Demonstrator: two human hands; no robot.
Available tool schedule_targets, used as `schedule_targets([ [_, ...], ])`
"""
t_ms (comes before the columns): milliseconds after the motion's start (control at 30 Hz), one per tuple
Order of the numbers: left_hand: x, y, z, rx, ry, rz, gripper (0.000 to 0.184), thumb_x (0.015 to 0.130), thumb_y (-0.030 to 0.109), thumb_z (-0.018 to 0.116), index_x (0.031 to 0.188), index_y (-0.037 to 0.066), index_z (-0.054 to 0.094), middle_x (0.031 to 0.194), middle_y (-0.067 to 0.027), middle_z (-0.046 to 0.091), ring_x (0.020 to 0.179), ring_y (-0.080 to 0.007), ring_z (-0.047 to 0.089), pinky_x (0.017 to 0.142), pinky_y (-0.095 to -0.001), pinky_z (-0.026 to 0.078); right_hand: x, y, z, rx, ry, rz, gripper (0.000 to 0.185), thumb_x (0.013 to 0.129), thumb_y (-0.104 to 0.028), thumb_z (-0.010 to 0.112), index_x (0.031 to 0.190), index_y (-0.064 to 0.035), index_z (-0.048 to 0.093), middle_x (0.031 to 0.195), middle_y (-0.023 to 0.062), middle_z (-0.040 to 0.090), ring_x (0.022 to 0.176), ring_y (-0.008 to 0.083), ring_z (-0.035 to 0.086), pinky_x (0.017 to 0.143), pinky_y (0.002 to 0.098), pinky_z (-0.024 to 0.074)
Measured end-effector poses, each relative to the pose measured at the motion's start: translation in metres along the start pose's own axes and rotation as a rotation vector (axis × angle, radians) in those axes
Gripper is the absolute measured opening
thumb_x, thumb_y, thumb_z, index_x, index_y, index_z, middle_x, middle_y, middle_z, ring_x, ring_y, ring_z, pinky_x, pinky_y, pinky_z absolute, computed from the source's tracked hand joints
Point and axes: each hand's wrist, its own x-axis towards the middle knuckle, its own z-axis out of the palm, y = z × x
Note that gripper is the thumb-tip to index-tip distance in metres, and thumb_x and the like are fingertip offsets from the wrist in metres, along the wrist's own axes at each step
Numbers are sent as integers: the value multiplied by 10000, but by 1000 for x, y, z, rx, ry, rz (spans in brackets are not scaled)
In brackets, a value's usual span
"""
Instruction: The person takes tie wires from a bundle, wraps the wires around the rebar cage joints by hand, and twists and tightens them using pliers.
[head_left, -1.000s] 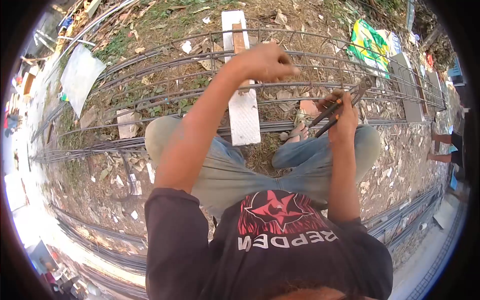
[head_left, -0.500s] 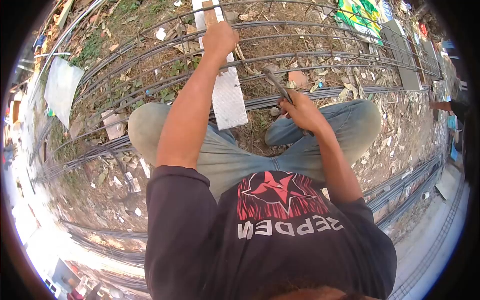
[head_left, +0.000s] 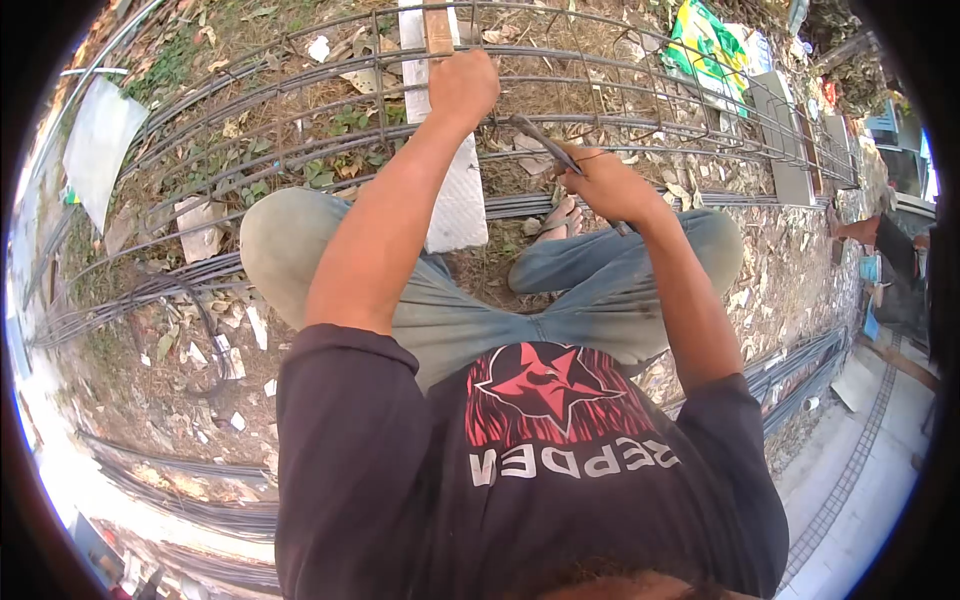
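A: Where's the steel cage (head_left: 378, 60)?
B: Across the top of the view, from about ten o'clock round to two, over the white board (head_left: 457, 205) at twelve.

A: And the left hand (head_left: 466, 85)?
B: At twelve, on the cage beside the wooden strip (head_left: 437, 30). Its fingers are bent under and hidden, so I can't tell how tightly they're closed, or whether they have a bar or a bit of wire.

A: The right (head_left: 608, 185)?
B: Towards one o'clock, wrapped firmly round the pliers (head_left: 550, 147), whose head points up towards eleven. I can't tell if the jaws are apart.

A: How would the cage handle?
B: Stiff, I'd judge, and awkwardly long; heavy as a whole, with a little spring in each thin bar. Rough rather than slippery, hardly fragile. I'd hold a long bar close to a crossing, clear of any wire ends.

A: And the pliers?
B: Solid, probably modest in weight. Take them well back on the handles, at the five o'clock end, fingers clear of the pivot.
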Motion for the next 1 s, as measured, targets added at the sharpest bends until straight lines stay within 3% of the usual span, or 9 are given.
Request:
schedule_targets([
  [133,2,5,-1,-8,-36,-30,217,861,112,585,865,-5,767,924,-246,758,872,-398,758,776,-509,591,2,-15,-8,-192,1,29,593,922,-169,509,1505,-67,486,1237,286,676,1153,434,655,992,505,517],
  [233,5,0,5,7,-4,-9,358,958,301,611,867,-8,767,861,-263,742,837,-441,742,747,-520,598,11,-3,-1,-278,41,-13,591,923,-148,475,1507,-56,478,1230,297,672,1162,433,648,994,506,513],
  [433,4,-4,15,31,53,20,365,959,274,552,841,0,762,828,-254,739,794,-430,744,716,-521,600,13,-10,-6,-334,-8,-49,560,939,-136,457,1490,-38,482,1129,294,697,1068,453,674,931,502,539],
  [633,2,-3,19,45,105,20,348,956,262,553,820,0,737,802,-259,731,749,-431,740,690,-517,601,14,-7,11,-427,108,-133,377,1003,-237,496,1264,21,580,994,286,711,966,451,695,874,514,552],
  [733,2,-3,20,41,113,25,325,948,241,553,821,-1,731,783,-259,726,741,-430,740,687,-519,600,12,-5,37,112,14,102,335,989,-179,651,1260,3,572,844,152,693,741,245,716,666,392,581],
  [833,2,-1,16,35,110,37,295,932,214,558,827,2,734,778,-254,727,743,-428,741,683,-521,600,2,-10,68,1077,-151,192,326,961,-156,729,1187,5,557,783,67,647,619,145,651,548,318,544],
  [867,1,0,12,56,67,27,279,937,190,543,863,2,734,814,-241,738,775,-407,750,699,-505,604,5,-10,79,1216,-187,212,375,914,-149,786,1159,-8,540,793,50,663,614,181,664,541,329,547],
  [967,0,3,8,78,6,20,259,932,156,532,900,-3,734,853,-229,751,816,-388,761,719,-490,608,-5,-20,79,828,-49,170,434,879,-161,816,1165,-4,530,802,68,660,634,170,670,546,327,543],
  [1000,2,0,15,53,38,22,259,916,170,550,865,-6,733,819,-243,740,792,-408,753,707,-505,605,6,-2,89,293,150,159,484,853,-190,811,1189,9,526,838,126,684,713,245,706,617,394,563],
])
